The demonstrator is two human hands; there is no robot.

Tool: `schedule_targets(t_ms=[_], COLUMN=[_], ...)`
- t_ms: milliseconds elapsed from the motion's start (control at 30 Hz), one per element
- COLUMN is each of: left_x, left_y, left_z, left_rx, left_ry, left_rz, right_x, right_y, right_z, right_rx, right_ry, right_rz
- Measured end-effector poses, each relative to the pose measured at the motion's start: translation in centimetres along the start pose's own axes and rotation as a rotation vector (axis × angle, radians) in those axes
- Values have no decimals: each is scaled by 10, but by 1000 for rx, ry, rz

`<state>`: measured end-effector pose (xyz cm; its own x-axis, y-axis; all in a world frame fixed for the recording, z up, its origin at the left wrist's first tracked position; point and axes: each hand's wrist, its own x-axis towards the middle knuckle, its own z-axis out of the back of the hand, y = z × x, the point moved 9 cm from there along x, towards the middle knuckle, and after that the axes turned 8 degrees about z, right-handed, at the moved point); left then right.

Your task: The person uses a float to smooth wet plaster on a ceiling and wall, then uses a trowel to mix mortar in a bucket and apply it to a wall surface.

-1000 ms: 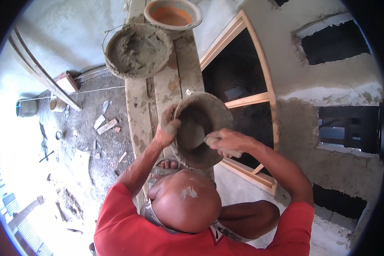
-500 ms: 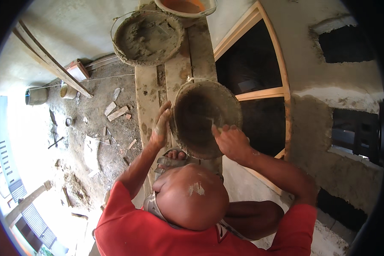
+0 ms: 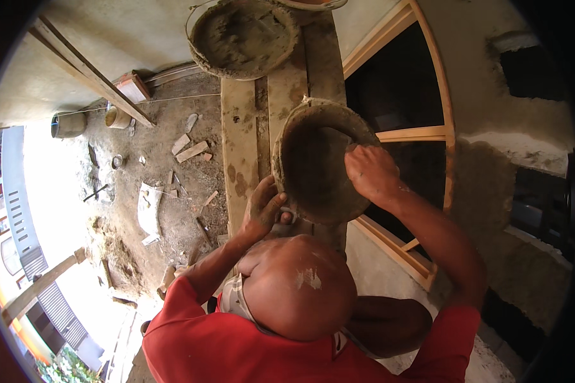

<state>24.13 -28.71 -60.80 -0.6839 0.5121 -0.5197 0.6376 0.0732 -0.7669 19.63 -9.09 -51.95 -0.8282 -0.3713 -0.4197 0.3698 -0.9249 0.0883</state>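
Note:
My left hand (image 3: 260,210) is at the lower-left rim of a mortar-crusted bucket (image 3: 313,204), fingers apart and slightly bent, touching or very near it. My right hand (image 3: 370,171) is closed over a tool inside the bucket's upper right, apparently the trowel seen earlier, now largely hidden by my fingers. The bucket is on a stained plank platform (image 3: 239,134), its dark interior turned up. Beyond it stands a second bucket (image 3: 243,38) of wet grey mortar, with a wire handle.
An orange-lined basin (image 3: 306,4) tops the planks. Right, a wooden window frame (image 3: 444,179) borders a rough wall with openings. Left, rubble, board scraps (image 3: 191,150), small buckets (image 3: 118,118) and leaning timbers (image 3: 89,70) occupy the ground. My bald head and red shirt fill the foreground.
The view has shifted, moving the scene up and right in frame. My right hand has moved toward the bucket's upper right, covering the trowel; my left hand has slid down the rim.

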Motion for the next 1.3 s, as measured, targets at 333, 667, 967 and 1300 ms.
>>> schedule_targets(t_ms=[333,667,967,1300], left_x=[29,29,2,-29], left_y=[-23,3,38,3], left_z=[20,44,14,19], left_rx=[-72,-311,-327,923], left_ry=[38,-21,3,-414], left_rz=[-181,13,-30,-674], right_x=[-30,26,-17,-93], right_y=[82,-2,115,-22], right_z=[-23,77,23,65], right_rx=[-431,-299,-712,-78], right_ry=[52,-36,6,32], right_rz=[294,98,386,-86])
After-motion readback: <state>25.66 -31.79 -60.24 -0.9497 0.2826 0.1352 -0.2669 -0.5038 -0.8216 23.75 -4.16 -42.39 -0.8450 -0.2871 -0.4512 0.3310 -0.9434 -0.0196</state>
